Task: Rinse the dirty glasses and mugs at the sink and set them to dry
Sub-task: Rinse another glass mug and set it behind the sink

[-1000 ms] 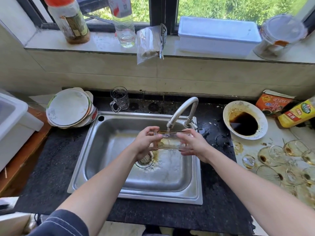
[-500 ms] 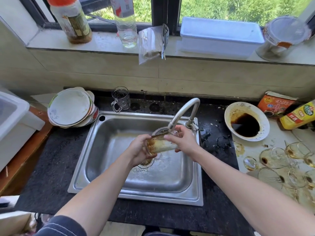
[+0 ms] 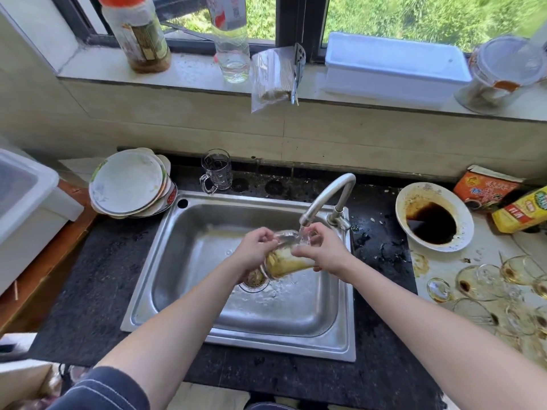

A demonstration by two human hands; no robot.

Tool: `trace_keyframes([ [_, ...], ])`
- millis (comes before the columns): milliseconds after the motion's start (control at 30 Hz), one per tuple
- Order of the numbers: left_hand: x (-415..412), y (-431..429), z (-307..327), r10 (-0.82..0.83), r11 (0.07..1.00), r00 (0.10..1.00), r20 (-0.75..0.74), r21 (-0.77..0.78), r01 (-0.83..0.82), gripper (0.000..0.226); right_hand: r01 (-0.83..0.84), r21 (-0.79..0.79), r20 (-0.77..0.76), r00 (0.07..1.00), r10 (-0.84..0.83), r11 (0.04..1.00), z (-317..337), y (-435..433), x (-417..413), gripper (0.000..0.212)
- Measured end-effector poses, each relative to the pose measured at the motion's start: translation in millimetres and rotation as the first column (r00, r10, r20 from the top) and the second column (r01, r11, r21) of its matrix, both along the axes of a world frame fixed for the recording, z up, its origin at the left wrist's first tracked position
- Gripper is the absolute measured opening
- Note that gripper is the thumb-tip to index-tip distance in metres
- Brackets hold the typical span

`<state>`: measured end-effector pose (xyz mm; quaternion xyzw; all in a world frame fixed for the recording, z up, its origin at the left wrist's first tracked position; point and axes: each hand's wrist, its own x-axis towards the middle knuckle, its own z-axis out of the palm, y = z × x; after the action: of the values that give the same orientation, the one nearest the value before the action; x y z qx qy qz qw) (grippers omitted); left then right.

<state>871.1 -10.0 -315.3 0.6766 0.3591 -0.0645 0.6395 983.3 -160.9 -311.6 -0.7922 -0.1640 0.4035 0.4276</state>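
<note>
We hold a dirty glass tumbler [image 3: 288, 260] tilted over the steel sink [image 3: 165, 261], its upper end under the faucet [image 3: 328, 199], where running water strikes it. Our left hand [image 3: 254, 253] curls round its lower end, and our right hand [image 3: 324, 253] clasps its upper side. A glass mug [image 3: 217, 171] stands behind the sink, and stained wine glasses [image 3: 476, 282] crowd the counter to the right.
</note>
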Motion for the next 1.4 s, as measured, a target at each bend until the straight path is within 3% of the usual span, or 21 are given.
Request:
trace_keyframes([
  [100, 9.9, -8.4, -1.6, -0.199, 0.96, 0.979, -0.047, 0.192, 0.204, 0.004, -0.091, -0.078, 0.28, 0.954, 0.11, 0.993, -3.0, -9.9, 2.4, 0.055],
  [200, 15.3, -14.1, 5.7, -0.236, 0.969, 0.967, -0.097, 0.052, 0.242, 0.008, -0.126, -0.138, 0.439, 0.882, 0.175, 0.982, 3.8, -19.8, 4.0, 0.059],
  [300, 20.0, -19.4, 7.1, -0.178, 0.974, 0.978, -0.111, -0.16, 0.16, 0.017, -0.176, -0.143, 0.528, 0.818, 0.226, 0.974, 6.9, -26.4, 5.0, 0.066],
  [533, 18.6, -23.5, 2.2, 0.011, 0.958, 0.999, 0.034, -0.286, -0.001, 0.033, -0.12, 0.081, 0.309, 0.947, 0.089, 0.99, 8.0, -23.6, 10.2, 0.092],
  [633, 13.6, -14.0, 2.1, -0.059, 0.982, 0.998, 0.018, -0.177, 0.061, 0.042, -0.102, 0.074, 0.333, 0.94, 0.072, 0.992, 6.6, -10.4, 5.8, 0.082],
  [767, 2.9, -8.8, 2.5, -0.184, 0.981, 0.983, 0.019, 0.061, 0.183, 0.032, -0.196, 0.017, 0.406, 0.897, 0.173, 0.98, 5.7, -1.2, -0.8, 0.067],
  [933, -8.1, -10.2, -3.4, -0.089, 0.995, 0.994, 0.059, -0.031, 0.091, 0.039, -0.156, 0.096, 0.269, 0.955, 0.125, 0.983, 3.3, -3.2, -2.7, 0.078],
  [1000, -7.2, -8.8, -3.4, -0.062, 0.997, 0.997, 0.052, -0.039, 0.064, 0.04, -0.127, 0.118, 0.205, 0.973, 0.101, 0.985, 3.7, 3.5, -0.1, 0.072],
  [1167, -10.8, -1.7, -6.2, -0.036, 0.999, 0.999, 0.02, -0.023, 0.036, 0.039, -0.199, 0.073, 0.06, 0.979, 0.194, 0.977, -2.8, 3.1, 6.9, 0.082],
  [1233, -11.6, -1.4, -8.0, -0.036, 0.999, 0.999, 0.021, -0.02, 0.037, 0.039, -0.201, 0.05, 0.057, 0.979, 0.198, 0.978, -7.7, -1.4, 8.7, 0.075],
  [1333, -7.8, -3.7, -5.3, -0.045, 0.999, 0.997, 0.059, 0.004, 0.045, 0.039, -0.124, 0.062, 0.22, 0.97, 0.108, 0.99, -4.3, -1.5, 0.1, 0.066],
  [1400, -3.7, -0.3, -3.8, -0.061, 0.998, 0.995, 0.073, 0.009, 0.061, 0.039, -0.133, 0.066, 0.547, 0.834, 0.076, 0.989, -1.4, -6.4, -7.2, 0.053],
])
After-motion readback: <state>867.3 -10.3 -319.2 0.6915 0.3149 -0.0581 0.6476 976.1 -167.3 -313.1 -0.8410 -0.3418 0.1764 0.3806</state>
